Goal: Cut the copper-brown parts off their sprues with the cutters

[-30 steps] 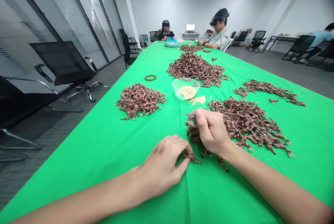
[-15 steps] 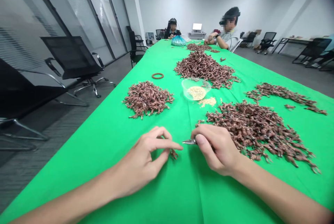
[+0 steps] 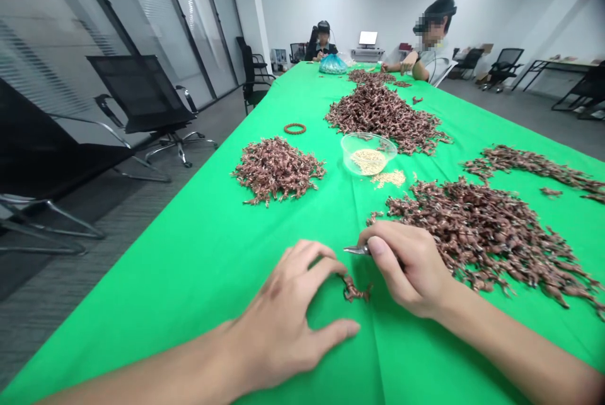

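My left hand (image 3: 295, 307) is open over the green cloth, thumb and fingers spread apart. A small brown figure (image 3: 355, 290) lies on the cloth beside its fingertips. My right hand (image 3: 411, 266) is closed around a pointed metal tool (image 3: 357, 250), whose tip points left toward my left hand. Just right of and behind my right hand spreads a large pile of brown figures (image 3: 482, 228). A smaller brown pile (image 3: 278, 171) sits behind my left hand. Between the piles stands a clear plastic bowl (image 3: 368, 154) with pale grains, and some grains (image 3: 390, 178) lie beside it.
Farther back on the green table (image 3: 189, 235) are another big brown pile (image 3: 378, 112), a brown ring (image 3: 295, 129) and a blue bag (image 3: 333, 64). Two people sit at the far end and right side. Black chairs (image 3: 139, 96) stand at the left.
My left hand has opened, its thumb moving away from its fingers, and the small figure now lies free on the cloth. The view has shifted slightly. My right hand still holds the tool.
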`<state>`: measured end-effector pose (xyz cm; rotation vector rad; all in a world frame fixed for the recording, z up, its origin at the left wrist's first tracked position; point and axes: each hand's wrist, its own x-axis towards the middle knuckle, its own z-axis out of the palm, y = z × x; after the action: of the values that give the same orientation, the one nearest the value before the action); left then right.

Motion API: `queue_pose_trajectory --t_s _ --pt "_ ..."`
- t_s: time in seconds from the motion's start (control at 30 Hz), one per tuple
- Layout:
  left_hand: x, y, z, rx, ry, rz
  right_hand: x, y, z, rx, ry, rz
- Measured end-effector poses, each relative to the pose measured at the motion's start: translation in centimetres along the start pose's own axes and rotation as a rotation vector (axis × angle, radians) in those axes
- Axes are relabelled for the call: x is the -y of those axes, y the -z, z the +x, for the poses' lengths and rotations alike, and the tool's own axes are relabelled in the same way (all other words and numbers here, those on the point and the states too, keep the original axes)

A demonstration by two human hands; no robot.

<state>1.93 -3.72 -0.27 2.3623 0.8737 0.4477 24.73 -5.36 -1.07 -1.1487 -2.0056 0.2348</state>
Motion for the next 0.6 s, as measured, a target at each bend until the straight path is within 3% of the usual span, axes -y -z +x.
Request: queue_pose_trajectory --t_s 0.23,0.43,0.6 --pt "-0.09 -0.42 0.12 0.073 -0.176 0.097 0.05 -0.06 0.08 -0.014 -0.021 -0.004" --pt "-0.17 -0.13 0.49 0.069 -0.153 0.172 0.39 -0.20 0.23 -0.012 -0.013 -0.013" --pt "0.17 0.49 0.67 0.064 -0.163 0.008 0.72 -0.31 0.30 0.002 0.006 -0.006"
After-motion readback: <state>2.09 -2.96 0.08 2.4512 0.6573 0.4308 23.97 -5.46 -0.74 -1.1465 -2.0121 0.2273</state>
